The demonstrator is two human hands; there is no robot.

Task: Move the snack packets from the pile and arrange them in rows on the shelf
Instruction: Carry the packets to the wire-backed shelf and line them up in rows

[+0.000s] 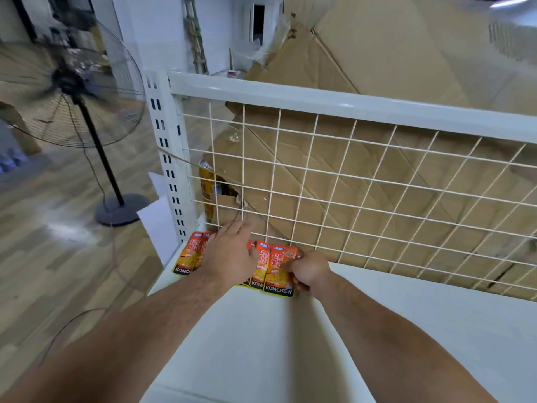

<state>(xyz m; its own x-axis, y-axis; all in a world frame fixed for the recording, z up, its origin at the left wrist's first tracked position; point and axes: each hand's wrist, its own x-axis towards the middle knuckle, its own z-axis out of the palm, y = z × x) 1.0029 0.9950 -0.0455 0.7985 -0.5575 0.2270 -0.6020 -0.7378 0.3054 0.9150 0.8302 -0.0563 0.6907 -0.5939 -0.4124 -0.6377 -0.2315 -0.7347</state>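
Forearms (162, 330) are sticking out from the bottom edge across the white shelf (261, 344), both pointing at its far left corner. Left hand (232, 254) is lying palm down on the packets (189, 257), fingers straight, just resting on them and not gripping anything. Right hand (309, 271) is pinching the right edge of the end packet (279, 266), fingers curled in on it.

Packets are sitting in one overlapping row along the back of the shelf, right up against the wire grid (305, 170). They're orange with a black strip at the near end, lying flat with their tops pointing at the grid. Row is sitting just beside the slotted post (162, 141) on the left, with the end packet closing it off on the right. The middle ones are hiding under the left hand, so can't count them.

Flattened cardboard (377, 68) is leaning behind the grid. Off to the left, a fan (69, 82) is standing on the wood floor.
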